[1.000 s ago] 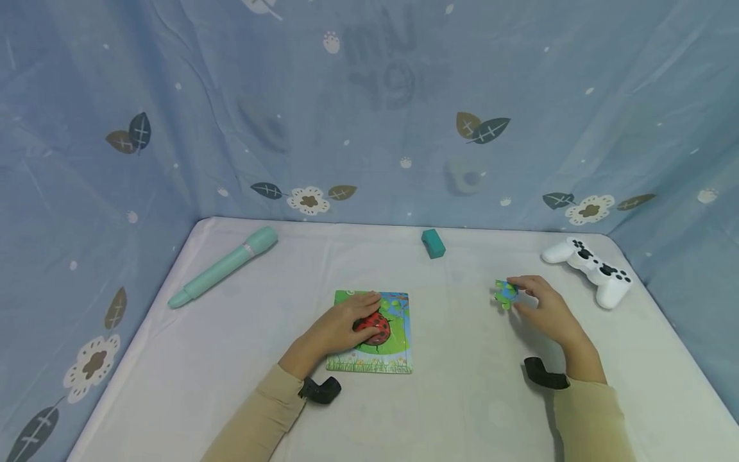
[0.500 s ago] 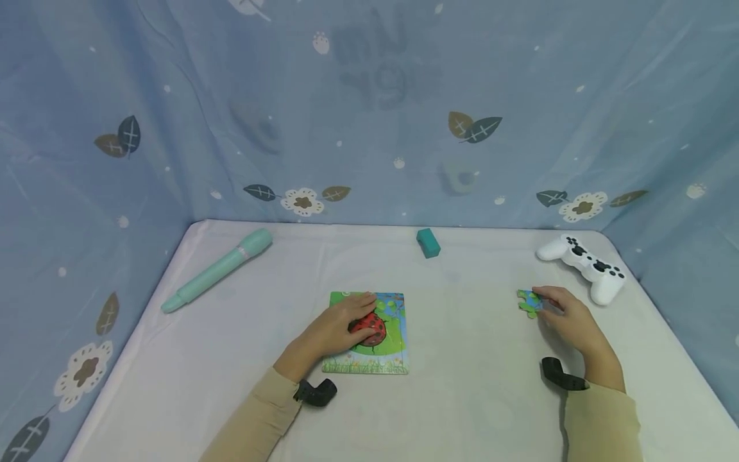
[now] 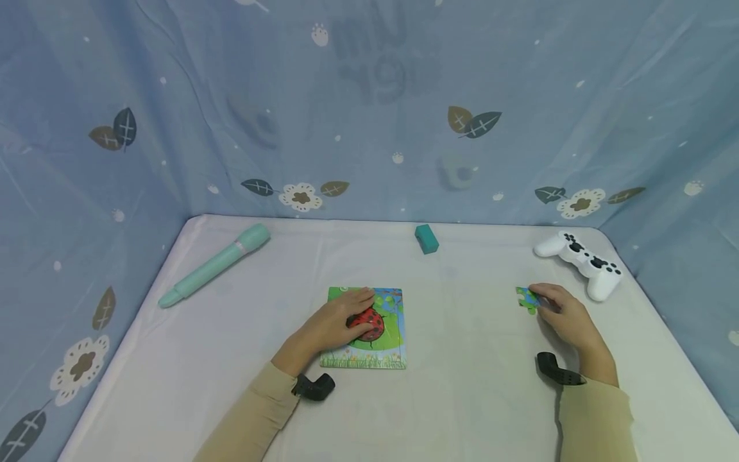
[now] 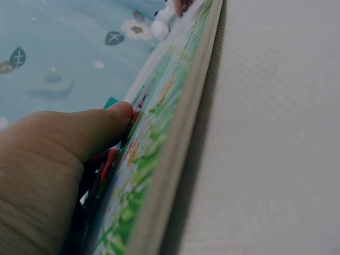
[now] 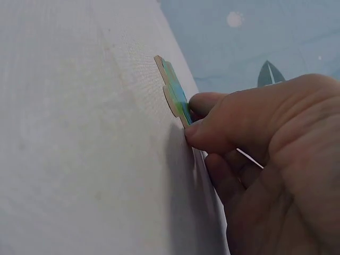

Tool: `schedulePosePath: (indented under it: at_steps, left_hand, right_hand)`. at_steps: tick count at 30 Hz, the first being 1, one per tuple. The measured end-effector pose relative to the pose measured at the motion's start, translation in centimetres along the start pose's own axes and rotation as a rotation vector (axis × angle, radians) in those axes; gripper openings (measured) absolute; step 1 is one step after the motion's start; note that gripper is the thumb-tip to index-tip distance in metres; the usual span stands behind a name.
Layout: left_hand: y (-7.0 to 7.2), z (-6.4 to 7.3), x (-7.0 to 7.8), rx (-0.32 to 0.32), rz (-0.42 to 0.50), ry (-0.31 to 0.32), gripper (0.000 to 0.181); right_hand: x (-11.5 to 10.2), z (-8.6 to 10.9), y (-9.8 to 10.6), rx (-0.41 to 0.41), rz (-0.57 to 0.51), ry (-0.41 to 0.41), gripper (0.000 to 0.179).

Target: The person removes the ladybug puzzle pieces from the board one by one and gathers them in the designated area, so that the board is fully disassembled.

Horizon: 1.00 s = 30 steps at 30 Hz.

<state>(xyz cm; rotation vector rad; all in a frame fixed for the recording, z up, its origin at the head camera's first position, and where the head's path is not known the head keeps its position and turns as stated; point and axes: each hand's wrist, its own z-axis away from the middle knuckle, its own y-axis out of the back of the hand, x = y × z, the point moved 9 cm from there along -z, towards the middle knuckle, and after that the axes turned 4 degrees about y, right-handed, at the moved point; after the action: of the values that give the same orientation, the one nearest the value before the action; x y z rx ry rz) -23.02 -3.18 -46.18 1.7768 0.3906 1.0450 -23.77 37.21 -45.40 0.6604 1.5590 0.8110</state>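
Observation:
A ladybug jigsaw puzzle (image 3: 387, 340) in a flat square board lies on the white table, near its middle. Across its upper left part rests my left hand (image 3: 335, 321), fingers extended over the picture and hiding some of it. In the left wrist view, the thumb (image 4: 106, 125) lies on the puzzle's surface. Off to the right, my right hand (image 3: 566, 314) pinches a small green and blue puzzle piece (image 3: 526, 299) between thumb and fingers. The right wrist view shows the piece (image 5: 175, 90) edge-on, close to the tabletop, its near end covered by the fingertips.
A white game controller (image 3: 580, 262) lies beyond the right hand. At the back stands a small teal block (image 3: 426, 239). A mint-green microphone-shaped object (image 3: 216, 264) lies at the left. A blue patterned cloth (image 3: 369, 115) hangs around the table.
My right hand has moved right with the puzzle piece, away from the board, then almost stopped. The piece has turned slightly. My left hand has stayed on the puzzle.

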Motion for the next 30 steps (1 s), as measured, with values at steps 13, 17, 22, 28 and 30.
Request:
schedulePosePath:
  at_steps: [13,17,22,28,30]
  left_hand:
    - [0.2,0.0,0.2,0.007,0.017,-0.010,0.061]
    - [0.4,0.1,0.3,0.031,0.008,-0.016,0.061]
    - [0.6,0.2,0.1,0.020,0.052,0.004,0.061]
    - [0.6,0.3,0.0,0.036,0.036,-0.001,0.062]
    - [0.6,0.4,0.0,0.039,0.014,0.001,0.063]
  right_hand:
    - [0.1,0.1,0.7,0.077,-0.098,-0.089,0.047]
    - [-0.9,-0.2,0.6,0.062,-0.114,-0.076,0.049]
    - [-3.3,-0.6,0.2,0.073,-0.109,0.011,0.049]
    - [-6.6,-1.1,-1.3,0.036,-0.099,0.124,0.047]
    - [-8.1,-1.2,-1.9,0.031,-0.094,0.180,0.046]
